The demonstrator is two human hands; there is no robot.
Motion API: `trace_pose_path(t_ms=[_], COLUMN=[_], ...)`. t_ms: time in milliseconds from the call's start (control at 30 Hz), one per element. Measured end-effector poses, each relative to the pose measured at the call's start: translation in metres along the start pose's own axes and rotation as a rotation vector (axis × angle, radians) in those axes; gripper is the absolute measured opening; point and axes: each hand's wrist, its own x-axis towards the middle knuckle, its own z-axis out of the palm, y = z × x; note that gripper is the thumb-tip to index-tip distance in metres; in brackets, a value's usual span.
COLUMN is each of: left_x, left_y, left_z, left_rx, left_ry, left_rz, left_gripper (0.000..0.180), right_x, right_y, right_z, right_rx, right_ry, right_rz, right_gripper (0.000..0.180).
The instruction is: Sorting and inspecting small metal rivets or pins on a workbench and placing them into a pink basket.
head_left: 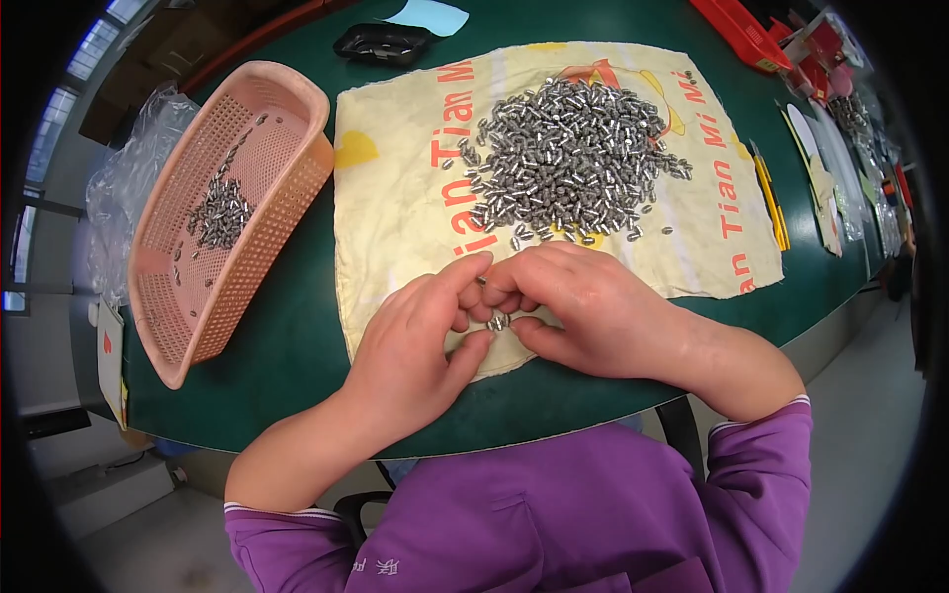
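A few small metal pieces lie at the fingertips, between the two hands and above the near part of a yellow printed cloth. The right hand is curled in, only a narrow gap parting its thumb from its fingers, and grasps these pieces there. The left hand meets it from the other side, partly curled, its thumb tip just beside the same pieces and its forefinger well apart from the thumb; whether it grips any of them cannot be told. Beyond the hands, a heap of similar metal parts covers the middle of the cloth. To the left, a pink perforated basket contains a smaller cluster. All rest on a green table.
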Motion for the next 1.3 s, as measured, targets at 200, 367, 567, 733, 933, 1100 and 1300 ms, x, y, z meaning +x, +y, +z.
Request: trace_pose_path(t_ms=[200, 367, 567, 733, 933, 1100, 1300], left_x=[0.002, 0.007, 0.011, 0.013, 0.014, 0.013, 0.010], left_y=[0.008, -0.002, -0.004, -0.004, -0.005, -0.006, -0.004], left_z=[-0.005, -0.010, -0.009, -0.009, -0.010, -0.010, -0.013], left_rx=[-0.028, 0.007, 0.088, 0.137, 0.103, 0.127, 0.135], left_ry=[-0.022, 0.059, 0.027, 0.042, 0.069, 0.059, 0.037], left_rz=[-0.025, 0.057, 0.108, 0.135, 0.139, 0.141, 0.173], left_gripper=[0.064, 0.045, 0.027, 0.024, 0.020, 0.020, 0.019], right_x=[-0.001, 0.003, 0.002, 0.003, 0.003, 0.001, -0.001], right_y=[0.000, 0.008, 0.009, 0.007, 0.004, 0.005, 0.009], right_z=[-0.003, -0.012, -0.006, -0.002, -0.004, -0.008, -0.017], right_rx=[0.002, -0.173, -0.270, -0.340, -0.359, -0.372, -0.311], right_ry=[-0.006, 0.165, 0.123, 0.101, 0.100, 0.023, -0.028], right_rz=[0.000, 0.043, -0.013, -0.061, -0.079, -0.092, -0.166], right_gripper=[0.029, 0.021, 0.012, 0.010, 0.010, 0.011, 0.011])
